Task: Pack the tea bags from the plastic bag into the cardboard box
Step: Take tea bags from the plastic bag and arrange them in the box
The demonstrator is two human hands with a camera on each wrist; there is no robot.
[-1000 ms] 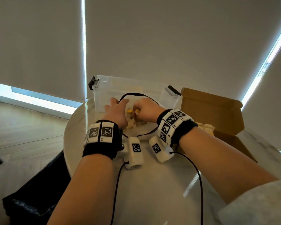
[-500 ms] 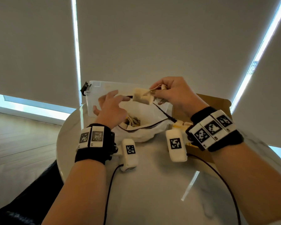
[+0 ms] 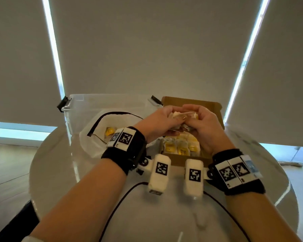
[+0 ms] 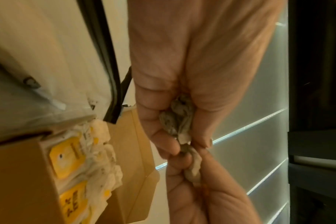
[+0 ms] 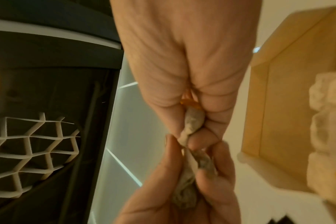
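Both hands meet above the open cardboard box (image 3: 187, 160) and hold tea bags (image 3: 177, 116) between them. My left hand (image 3: 162, 122) pinches a crumpled tea bag (image 4: 179, 119). My right hand (image 3: 202, 122) pinches another tea bag (image 5: 193, 121) with a yellow tag at its palm. The two bags hang together between the fingers. Several tea bags with yellow tags (image 3: 181, 148) lie in rows inside the box. The white plastic bag (image 3: 94, 135) with a black zip edge lies open to the left, a yellow tag showing inside.
A clear plastic bin (image 3: 101, 109) stands behind the plastic bag. The box lid (image 3: 191, 102) stands upright at the back. All rest on a round white table (image 3: 63, 172). Black cables (image 3: 122, 194) run across the table near my wrists.
My right hand lifted tea bags out of the plastic bag and carried them right, over the box. My left hand left the bag and joined it there.
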